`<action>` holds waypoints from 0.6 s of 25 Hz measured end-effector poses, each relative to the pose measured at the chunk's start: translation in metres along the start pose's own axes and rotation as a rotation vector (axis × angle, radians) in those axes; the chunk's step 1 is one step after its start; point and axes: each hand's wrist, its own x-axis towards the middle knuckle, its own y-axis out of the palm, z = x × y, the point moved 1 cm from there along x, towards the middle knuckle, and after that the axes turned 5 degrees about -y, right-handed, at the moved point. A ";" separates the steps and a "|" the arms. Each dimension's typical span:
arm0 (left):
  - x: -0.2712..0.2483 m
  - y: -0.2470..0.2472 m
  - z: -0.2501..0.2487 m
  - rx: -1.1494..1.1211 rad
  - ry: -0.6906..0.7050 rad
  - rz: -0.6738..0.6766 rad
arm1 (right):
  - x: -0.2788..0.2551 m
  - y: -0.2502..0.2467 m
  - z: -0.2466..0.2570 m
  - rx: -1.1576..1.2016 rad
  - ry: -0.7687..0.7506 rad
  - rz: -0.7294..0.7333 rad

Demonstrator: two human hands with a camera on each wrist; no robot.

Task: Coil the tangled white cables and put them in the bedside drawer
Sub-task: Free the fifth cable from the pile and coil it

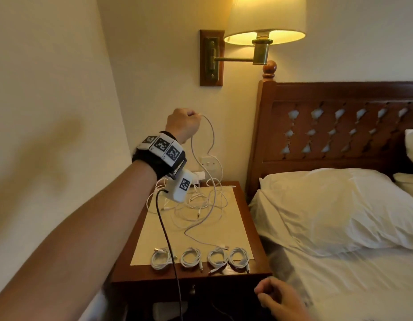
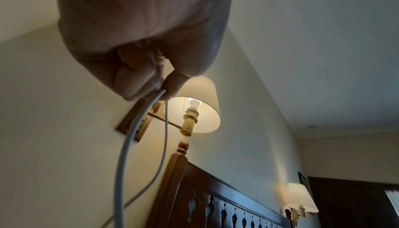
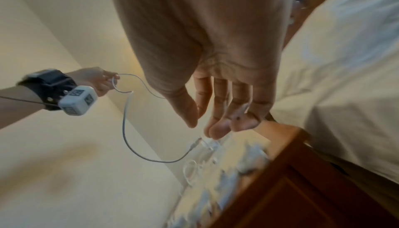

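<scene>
At centre frame the left hand (image 1: 183, 124) pinches a white cable (image 1: 212, 144) high, probably to draw it free of the tangle (image 1: 196, 202) on the desk (image 1: 243, 209). Four coiled cables (image 1: 201, 259) line its near edge, likely awaiting the drawer (image 1: 192, 290), whose front is shadowed. The right hand (image 3: 218, 95), lower right, hangs slack and empty.

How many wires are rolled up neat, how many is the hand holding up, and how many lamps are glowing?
Coiled cables: 4
Cable held up by the left hand: 1
Lit lamps: 2
Total: 7
The tangled pile cannot be counted.
</scene>
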 end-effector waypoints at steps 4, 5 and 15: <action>0.022 -0.034 -0.034 -0.081 0.109 -0.177 | 0.027 -0.015 0.063 0.042 -0.227 -0.115; 0.026 -0.043 -0.040 -0.095 0.146 -0.233 | 0.035 -0.016 0.079 0.051 -0.279 -0.129; 0.034 -0.111 -0.065 -0.214 0.280 -0.399 | 0.159 -0.026 0.182 -0.074 -0.281 -0.264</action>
